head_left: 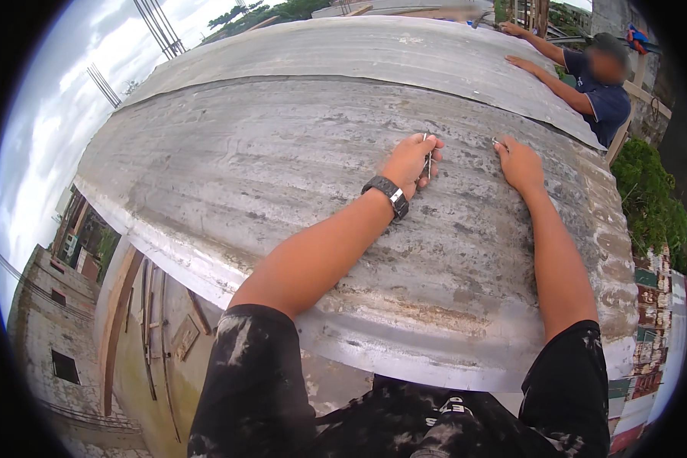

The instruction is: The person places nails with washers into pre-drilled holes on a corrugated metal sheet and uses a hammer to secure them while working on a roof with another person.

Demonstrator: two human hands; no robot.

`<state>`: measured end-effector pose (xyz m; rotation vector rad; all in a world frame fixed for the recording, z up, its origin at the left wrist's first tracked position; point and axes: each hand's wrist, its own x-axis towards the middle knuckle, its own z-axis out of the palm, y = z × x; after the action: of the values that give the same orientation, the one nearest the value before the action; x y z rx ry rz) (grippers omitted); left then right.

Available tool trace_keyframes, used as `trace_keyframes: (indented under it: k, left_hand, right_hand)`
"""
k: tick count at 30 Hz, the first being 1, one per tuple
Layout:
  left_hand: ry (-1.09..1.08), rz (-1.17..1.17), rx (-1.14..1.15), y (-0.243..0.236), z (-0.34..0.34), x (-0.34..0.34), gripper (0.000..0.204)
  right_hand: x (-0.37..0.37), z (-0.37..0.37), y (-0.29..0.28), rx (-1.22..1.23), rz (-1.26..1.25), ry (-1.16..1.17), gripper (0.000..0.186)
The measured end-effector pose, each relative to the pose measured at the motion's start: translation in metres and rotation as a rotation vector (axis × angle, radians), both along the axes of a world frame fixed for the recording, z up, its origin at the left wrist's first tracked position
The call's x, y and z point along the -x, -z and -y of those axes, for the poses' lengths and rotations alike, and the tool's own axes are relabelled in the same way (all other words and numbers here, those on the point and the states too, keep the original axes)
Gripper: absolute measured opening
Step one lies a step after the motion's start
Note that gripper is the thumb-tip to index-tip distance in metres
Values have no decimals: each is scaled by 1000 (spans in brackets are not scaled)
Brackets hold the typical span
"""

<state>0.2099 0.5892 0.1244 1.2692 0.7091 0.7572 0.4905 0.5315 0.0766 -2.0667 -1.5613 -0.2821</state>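
My left hand (411,166), with a dark watch (388,192) on its wrist, is closed round a few thin metal pieces (428,163) that look like nails. Their slim ends stick out beside the thumb and below the fingers. To the right, my right hand (520,166) pinches a small thin metal piece (496,141) at its fingertips, its exact kind too small to make out. Both hands are over a weathered grey corrugated metal sheet (282,168), which spreads out under my arms.
A second corrugated sheet (320,49) overlaps the far side. At the far right a co-worker (607,91) has both hands on it. Steel rods (159,29) rise at the far left. Past the near-left sheet edge, a lower level holds wooden pieces (160,336). Bushes (649,195) grow at right.
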Motion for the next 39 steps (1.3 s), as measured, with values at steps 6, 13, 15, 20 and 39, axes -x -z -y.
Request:
trace_keyframes:
  k: [6, 13, 15, 20, 39]
  left_hand:
    - [10, -7, -17, -1, 1, 0, 25]
    - [13, -21, -14, 0, 0, 2, 25]
    - [30, -21, -19, 0, 2, -1, 25]
    - [4, 28, -15, 4, -2, -1, 25]
    - [-5, 3, -20, 4, -5, -3, 23]
  right_hand:
    - [-3, -3, 3, -29, 21, -4, 35]
    - [3, -1, 0, -20, 26, 24, 35]
    - [-1, 2, 1, -30, 25, 31, 35]
    - [-2, 3, 0, -9, 16, 19, 35]
    - [3, 8, -9, 58, -78, 44, 34]
